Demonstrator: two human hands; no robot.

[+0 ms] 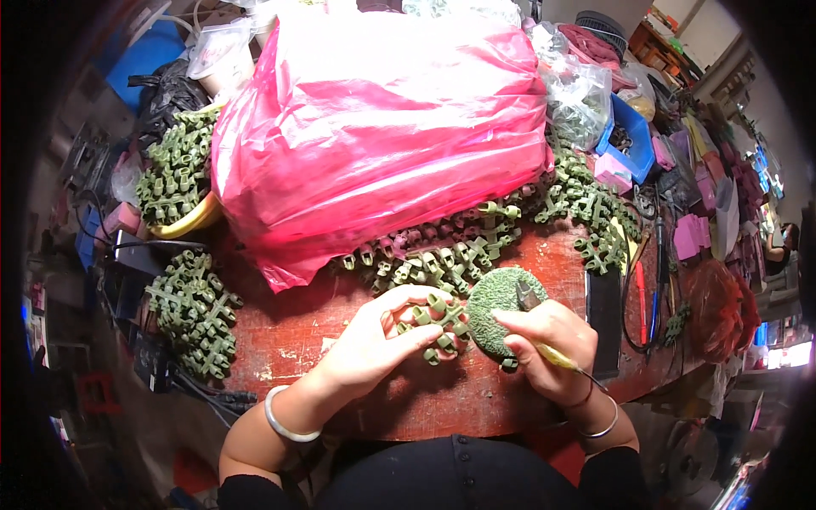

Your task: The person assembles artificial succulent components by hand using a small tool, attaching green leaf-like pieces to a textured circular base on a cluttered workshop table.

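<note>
My left hand (pixel 387 331) is closed on a green branched piece (pixel 438 327) with several short, tube-like cups, held just above the table. Beside it, a round green disc (pixel 491 319) with a rough, grainy face sits between my two hands. In my right hand (pixel 548 344) is a pen-like corded tool with a yellow handle (pixel 557 356). Its metal end (pixel 526 294) is over the disc's right part. Whether the tip touches the disc, I cannot tell. The piece and the disc are very close at the disc's left edge.
A big pink plastic bag (pixel 382 144) covers the table's far part. Similar green pieces lie in piles before it (pixel 442 255), at left (pixel 195 314) and at right (pixel 586 204). On the right are a black flat slab (pixel 603 323), a red pen-like tool (pixel 641 302) and a blue tray (pixel 629 140).
</note>
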